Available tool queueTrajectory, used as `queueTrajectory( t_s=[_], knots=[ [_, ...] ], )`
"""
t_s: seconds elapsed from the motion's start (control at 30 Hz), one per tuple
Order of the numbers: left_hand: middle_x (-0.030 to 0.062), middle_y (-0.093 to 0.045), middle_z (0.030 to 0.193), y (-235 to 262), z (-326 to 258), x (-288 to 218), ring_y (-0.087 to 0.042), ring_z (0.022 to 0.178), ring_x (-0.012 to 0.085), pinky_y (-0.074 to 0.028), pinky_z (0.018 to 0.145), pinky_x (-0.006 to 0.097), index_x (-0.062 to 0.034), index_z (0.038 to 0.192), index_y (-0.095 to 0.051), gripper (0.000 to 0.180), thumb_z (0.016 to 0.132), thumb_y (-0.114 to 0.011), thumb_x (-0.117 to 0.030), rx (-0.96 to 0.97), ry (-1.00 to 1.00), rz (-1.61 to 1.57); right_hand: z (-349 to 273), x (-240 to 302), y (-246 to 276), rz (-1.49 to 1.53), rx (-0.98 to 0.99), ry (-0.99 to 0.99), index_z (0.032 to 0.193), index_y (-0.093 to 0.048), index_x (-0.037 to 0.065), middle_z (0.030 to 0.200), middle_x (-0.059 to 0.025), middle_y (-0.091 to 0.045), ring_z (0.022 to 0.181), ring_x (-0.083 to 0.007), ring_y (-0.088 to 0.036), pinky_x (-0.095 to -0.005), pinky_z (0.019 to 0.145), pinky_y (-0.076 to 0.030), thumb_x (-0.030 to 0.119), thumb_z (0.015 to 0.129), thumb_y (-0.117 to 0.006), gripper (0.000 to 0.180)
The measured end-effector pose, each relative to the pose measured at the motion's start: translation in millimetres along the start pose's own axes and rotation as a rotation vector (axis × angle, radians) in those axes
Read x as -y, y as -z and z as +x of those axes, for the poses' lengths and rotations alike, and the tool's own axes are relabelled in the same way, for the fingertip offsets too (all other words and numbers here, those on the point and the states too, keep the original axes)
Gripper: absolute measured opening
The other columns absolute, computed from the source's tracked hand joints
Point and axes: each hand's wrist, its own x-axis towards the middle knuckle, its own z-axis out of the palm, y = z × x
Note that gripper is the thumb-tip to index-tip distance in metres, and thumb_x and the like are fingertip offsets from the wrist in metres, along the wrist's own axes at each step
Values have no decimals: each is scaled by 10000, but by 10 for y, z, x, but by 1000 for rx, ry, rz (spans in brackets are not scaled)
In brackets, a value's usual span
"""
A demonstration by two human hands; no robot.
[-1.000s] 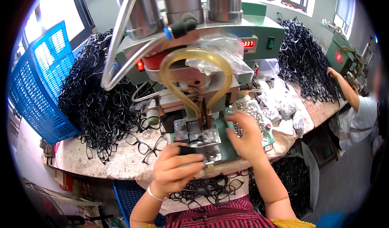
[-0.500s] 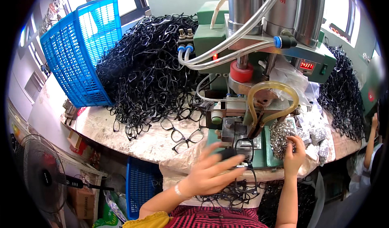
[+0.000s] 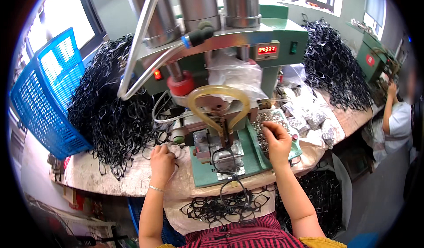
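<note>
One eyeglass frame (image 3: pixel 233 176) sat under the press (image 3: pixel 238 35), seemingly mid-job, heaped frames (image 3: pixel 106 111) probably left to do, while the left hand (image 3: pixel 162 164) curled and the right hand (image 3: pixel 277 145) nearly pinched above the tray (image 3: pixel 259 153), any grip untellable.

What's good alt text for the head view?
A person's right hand is over a tray of tiny pieces; the left hand is beside a green press with a black eyeglass frame at its front. More frames lie heaped on both sides.
</note>
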Motion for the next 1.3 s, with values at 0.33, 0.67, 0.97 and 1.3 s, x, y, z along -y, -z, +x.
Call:
queueTrajectory(
  t_s=[0.33,0.67,0.97,1.3],
  knots=[
    [18,-603,808,159,-580,924,-586,601,115,-445,515,201,-105,972,-586,24,974,-580,-83,-578,773,-1411,-455,86,960,-543,-165,348,909,-745,11,909,-111,-724,896,-249,-672,-336,830,-511,-66,787,-729,145],
    [80,-642,913,-145,-233,30,-701,751,242,-582,661,328,-49,1078,-578,118,971,-536,-74,-407,665,-1701,-303,498,-433,-77,270,355,1057,-658,-8,959,-109,-706,902,-211,-690,-323,817,-528,-15,793,-726,273],
    [92,-688,956,598,-2,-749,-690,852,192,-574,804,336,2,1116,-641,171,1052,-527,-108,-695,325,-1516,-421,566,-491,124,332,82,1188,-571,-30,1015,-60,-677,955,-114,-649,-260,893,-491,-4,854,-715,364],
    [68,-778,968,1047,185,-1373,-674,767,252,-541,720,341,-93,921,-766,133,818,-789,-173,-420,-462,-1001,-494,858,-324,2,264,278,1220,-610,-8,1214,-161,-667,1198,-257,-608,-363,1026,-451,8,880,-652,343]
  ],
)
